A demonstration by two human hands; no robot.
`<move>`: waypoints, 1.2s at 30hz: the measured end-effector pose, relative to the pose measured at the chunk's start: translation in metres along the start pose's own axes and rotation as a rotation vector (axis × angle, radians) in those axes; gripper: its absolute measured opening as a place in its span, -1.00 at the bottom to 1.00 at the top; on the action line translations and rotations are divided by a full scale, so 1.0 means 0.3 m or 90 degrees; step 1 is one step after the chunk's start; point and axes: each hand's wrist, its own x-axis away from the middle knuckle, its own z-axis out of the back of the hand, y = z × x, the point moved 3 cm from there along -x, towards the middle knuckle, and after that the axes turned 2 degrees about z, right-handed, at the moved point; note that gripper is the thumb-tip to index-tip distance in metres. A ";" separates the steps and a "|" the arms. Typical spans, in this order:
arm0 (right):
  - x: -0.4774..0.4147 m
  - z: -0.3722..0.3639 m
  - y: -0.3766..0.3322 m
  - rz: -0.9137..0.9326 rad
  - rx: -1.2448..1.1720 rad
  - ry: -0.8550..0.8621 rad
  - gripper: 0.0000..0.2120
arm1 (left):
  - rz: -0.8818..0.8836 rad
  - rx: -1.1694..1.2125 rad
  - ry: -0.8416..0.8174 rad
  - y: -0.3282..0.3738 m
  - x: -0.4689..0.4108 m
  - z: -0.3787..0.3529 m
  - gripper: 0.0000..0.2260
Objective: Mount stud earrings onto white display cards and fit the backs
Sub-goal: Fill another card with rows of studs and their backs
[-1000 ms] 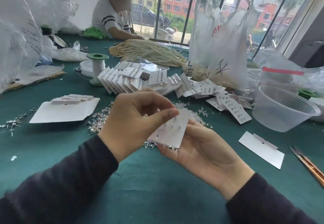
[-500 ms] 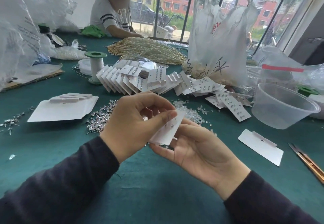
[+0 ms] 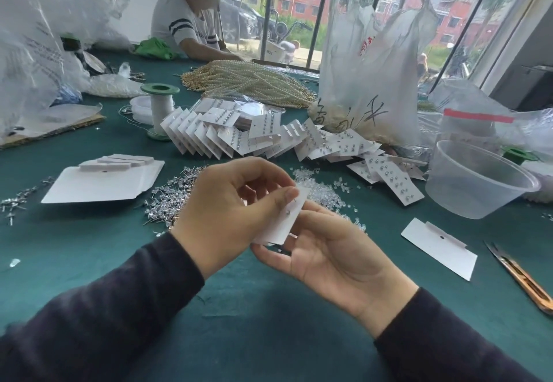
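Observation:
Over the green table I hold one white display card (image 3: 282, 223) between both hands, turned nearly edge-on. My left hand (image 3: 230, 211) pinches its upper part with thumb and fingers. From below, my right hand (image 3: 326, 250) cups the card with its fingers curled under it. A small stud shows on the card near my left thumb tip. Loose silver studs (image 3: 170, 199) lie in a heap behind my left hand, and clear earring backs (image 3: 324, 191) are scattered behind the card.
Finished cards (image 3: 239, 136) lie fanned across the middle. Blank cards (image 3: 104, 181) sit at left, and a single blank card (image 3: 440, 247) lies at right beside snips (image 3: 520, 280). A clear plastic tub (image 3: 475, 181), plastic bags, a thread spool (image 3: 160, 109) and pearl strands stand behind. Another person sits at the far side.
The card has tilted from face-up to nearly edge-on, and both hands have shifted slightly with it. My left thumb has stayed on its upper part.

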 end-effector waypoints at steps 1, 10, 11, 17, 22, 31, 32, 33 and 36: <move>0.000 0.000 0.001 -0.002 0.004 -0.003 -0.53 | 0.001 -0.004 0.000 0.000 0.000 -0.001 -0.94; 0.003 -0.004 -0.014 0.033 -0.061 0.018 -0.67 | -0.134 -0.192 -0.067 0.044 0.015 -0.009 -0.59; 0.003 -0.002 -0.016 0.038 -0.065 0.033 -0.68 | -0.154 -0.223 -0.062 0.047 0.017 -0.013 -0.60; 0.003 0.001 -0.023 0.068 -0.070 0.071 -0.77 | -0.073 -0.081 0.009 0.010 0.003 -0.011 -0.85; 0.008 0.017 -0.033 0.104 -0.025 0.114 -0.80 | 0.051 0.099 0.012 -0.008 -0.002 -0.009 -0.79; 0.035 0.130 -0.182 0.231 0.501 0.299 -0.91 | 0.403 0.356 0.154 -0.101 -0.029 0.052 -0.88; 0.035 0.148 -0.196 0.237 0.737 0.345 -0.92 | 0.429 0.362 0.175 -0.107 -0.029 0.054 -0.92; 0.029 0.163 -0.196 0.218 0.951 0.359 -0.89 | 0.453 0.366 0.196 -0.112 -0.028 0.056 -0.96; 0.007 0.195 -0.165 0.150 1.152 0.345 -0.84 | 0.496 0.381 0.236 -0.128 -0.027 0.066 -0.94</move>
